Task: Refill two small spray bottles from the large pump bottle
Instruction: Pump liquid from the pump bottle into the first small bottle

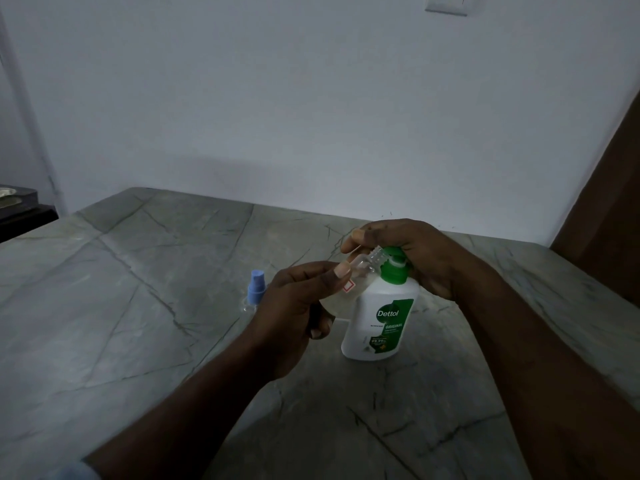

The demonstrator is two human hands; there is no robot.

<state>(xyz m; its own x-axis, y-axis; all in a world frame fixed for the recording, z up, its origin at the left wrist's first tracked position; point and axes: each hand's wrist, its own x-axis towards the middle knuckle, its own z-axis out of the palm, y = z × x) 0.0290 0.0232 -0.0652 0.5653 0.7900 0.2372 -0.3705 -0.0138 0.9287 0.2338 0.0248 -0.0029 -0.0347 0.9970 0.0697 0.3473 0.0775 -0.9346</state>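
A large white pump bottle [375, 320] with a green label and green pump head stands upright on the marble table [138, 306]. My right hand [412, 254] lies over its pump head, fingers curled around the top. My left hand [298, 306] holds a small clear spray bottle [363, 268] without a cap, tilted so its threaded neck sits right at the green nozzle. A second small spray bottle [255, 289] with a blue spray cap stands on the table to the left of my left hand, its clear body mostly hidden.
The table's far edge meets a pale wall [311, 116]. A dark unit with metal bowls [17, 206] sits at the far left. A brown wooden panel [609, 209] rises at the right. The room is dim.
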